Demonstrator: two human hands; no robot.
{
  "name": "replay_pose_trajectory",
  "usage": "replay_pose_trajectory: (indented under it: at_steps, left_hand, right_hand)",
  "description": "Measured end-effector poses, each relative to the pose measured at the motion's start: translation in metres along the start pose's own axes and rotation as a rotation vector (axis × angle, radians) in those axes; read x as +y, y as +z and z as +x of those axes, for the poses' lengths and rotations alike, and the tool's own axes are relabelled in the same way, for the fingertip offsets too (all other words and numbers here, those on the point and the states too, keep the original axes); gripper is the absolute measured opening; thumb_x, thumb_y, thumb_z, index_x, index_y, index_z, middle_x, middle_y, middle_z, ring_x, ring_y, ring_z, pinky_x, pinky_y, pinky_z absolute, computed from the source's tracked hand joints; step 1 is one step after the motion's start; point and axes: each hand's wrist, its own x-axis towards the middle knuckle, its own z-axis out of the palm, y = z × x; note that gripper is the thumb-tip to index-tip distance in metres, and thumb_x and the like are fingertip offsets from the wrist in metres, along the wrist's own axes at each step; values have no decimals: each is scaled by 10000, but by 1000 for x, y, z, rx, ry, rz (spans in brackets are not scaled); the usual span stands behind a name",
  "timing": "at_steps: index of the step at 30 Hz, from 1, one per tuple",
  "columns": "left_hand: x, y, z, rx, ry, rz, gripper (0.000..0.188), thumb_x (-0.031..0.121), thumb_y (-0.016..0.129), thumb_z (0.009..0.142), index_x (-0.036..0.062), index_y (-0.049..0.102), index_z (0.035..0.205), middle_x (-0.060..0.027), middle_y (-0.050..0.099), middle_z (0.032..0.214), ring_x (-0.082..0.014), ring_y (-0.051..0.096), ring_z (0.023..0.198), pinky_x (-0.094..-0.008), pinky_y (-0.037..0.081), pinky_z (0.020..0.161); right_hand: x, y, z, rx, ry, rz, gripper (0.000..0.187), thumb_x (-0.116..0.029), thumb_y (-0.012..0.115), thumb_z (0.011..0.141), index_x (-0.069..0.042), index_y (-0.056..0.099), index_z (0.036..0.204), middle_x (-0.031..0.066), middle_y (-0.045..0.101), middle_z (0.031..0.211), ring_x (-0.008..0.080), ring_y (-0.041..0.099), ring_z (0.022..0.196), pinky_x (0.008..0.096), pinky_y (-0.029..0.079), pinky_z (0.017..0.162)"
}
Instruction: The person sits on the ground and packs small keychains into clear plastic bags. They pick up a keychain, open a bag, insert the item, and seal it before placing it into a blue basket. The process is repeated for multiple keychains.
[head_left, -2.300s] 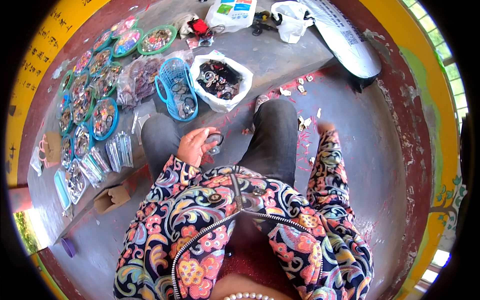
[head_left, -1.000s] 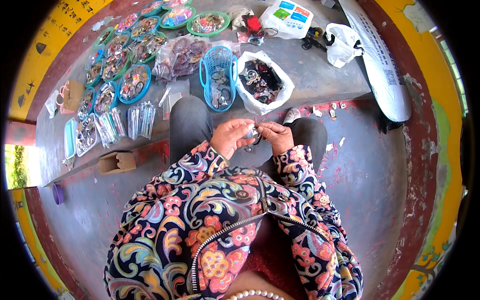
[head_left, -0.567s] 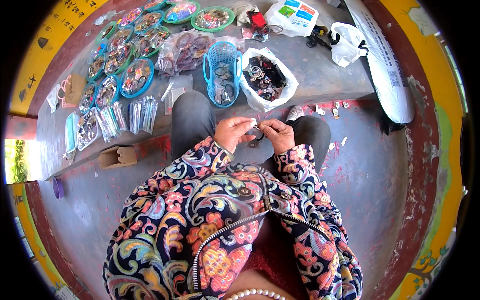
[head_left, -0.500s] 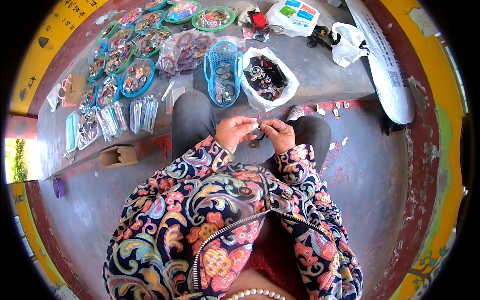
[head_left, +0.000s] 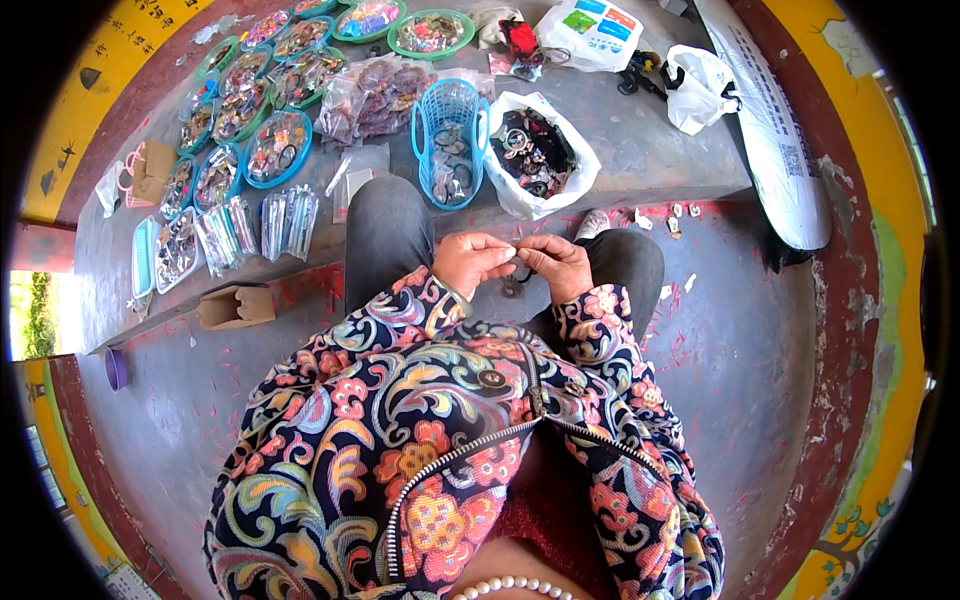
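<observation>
- A small dark looped piece (head_left: pixel 518 277), apparently a hair tie or thin band, sits between the two hands above the person's lap; it is too small to tell more.
- It looks very light, soft and stretchy, so I judge it needs only a fingertip pinch at two spots on the loop; a hard pull could snap or flick it away.
- The left hand (head_left: pixel 474 262) is curled, thumb and forefinger pinching one end of the piece.
- The right hand (head_left: pixel 558 264) is likewise closed, fingertips nipping the other end, so both hands meet almost touching.
- Just beyond the knees, on the grey worktop (head_left: pixel 640 150), stands a blue plastic basket (head_left: pixel 449 140) with a few dark loops inside.
- Beside it, to the right, a white plastic bag (head_left: pixel 535 160) lies open, full of dark mixed bands and rings; these look tangly and apt to catch on each other.
- To the left lie clear packets (head_left: pixel 288 218) in a row, and round blue and green trays (head_left: pixel 276 148) of small colourful pieces.
- A small cardboard box (head_left: pixel 236 306) rests on the floor below the worktop's edge.
- Farther back sit another white bag (head_left: pixel 702 88) and a long white sack (head_left: pixel 770 130).
</observation>
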Motion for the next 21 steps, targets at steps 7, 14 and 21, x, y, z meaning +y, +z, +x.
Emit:
replay_pose_trajectory:
  at_steps: [7, 14, 21]
  left_hand:
    - [11, 9, -7, 51, -99, -14, 160, 65, 563, 831, -51, 573, 941, -97, 602, 896, -157, 611, 786, -237, 526, 657]
    - [2, -3, -1, -2, -45, 15, 179, 92, 563, 836, -37, 574, 960, -91, 602, 899, -161, 618, 763, -246, 532, 613]
    - [11, -2, -6, -44, -144, -30, 211, 76, 520, 855, -47, 544, 1025, -115, 587, 980, -166, 606, 790, -274, 543, 672]
  right_hand:
    - [-3, -1, -1, 0, -30, -16, 103, -10, 643, 752, -17, 663, 853, 2, 602, 772, 69, 529, 713, 199, 421, 643]
    - [-1, -1, -1, -31, -28, -22, 118, -4, 634, 759, -17, 662, 873, 2, 594, 773, 73, 528, 707, 204, 421, 637]
    - [-3, -3, -1, -95, -16, 26, 166, 5, 600, 785, -30, 656, 938, 16, 606, 816, 82, 536, 767, 210, 434, 689]
